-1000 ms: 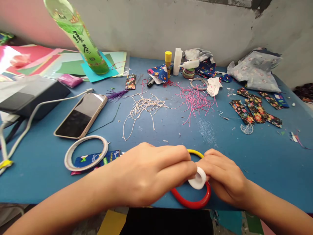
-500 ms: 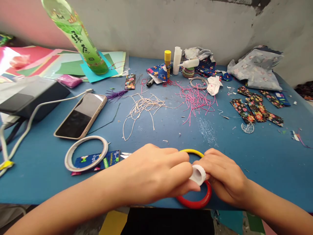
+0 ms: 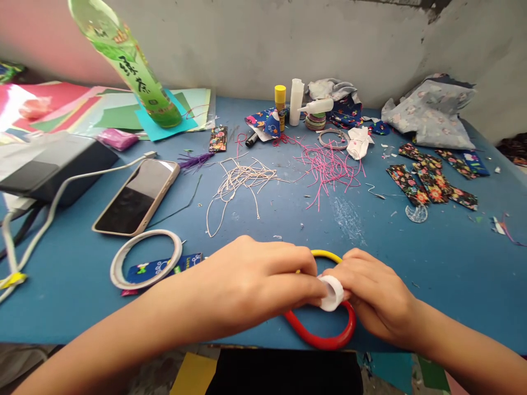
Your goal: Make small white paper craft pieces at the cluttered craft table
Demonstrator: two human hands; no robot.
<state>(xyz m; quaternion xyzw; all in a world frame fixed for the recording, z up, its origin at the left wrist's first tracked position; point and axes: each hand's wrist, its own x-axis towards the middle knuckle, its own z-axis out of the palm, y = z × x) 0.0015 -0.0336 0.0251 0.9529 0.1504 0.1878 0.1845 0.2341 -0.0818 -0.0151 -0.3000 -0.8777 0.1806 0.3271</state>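
Observation:
Over the near edge of the table, my left hand (image 3: pixel 263 288) is closed, its thumb and fingertips at the left side of a short white hollow tube (image 3: pixel 331 293). From the other side, my right hand (image 3: pixel 376 299) grips the same tube with curled fingers. The tube's open end faces me; what it is made of I cannot make out. Under the hands lie scissors with a red and yellow handle (image 3: pixel 329 344), partly covered. Left of my left forearm, a white tape ring (image 3: pixel 116 272) rests on a blue patterned fabric piece (image 3: pixel 191 261).
A phone (image 3: pixel 138 196) and a white cable (image 3: pixel 55 206) lie at left, near a tilted-looking green tea bottle (image 3: pixel 144 82). Beige cords (image 3: pixel 242 181) and pink cords (image 3: pixel 329 164) spread mid-table. Glue sticks (image 3: pixel 280 101) stand behind; floral fabric pieces (image 3: pixel 434 184) lie at right.
My left thumb and fingers have shifted slightly against the tube, the thumb now more at its opening. The right hand has hardly moved and keeps its grip.

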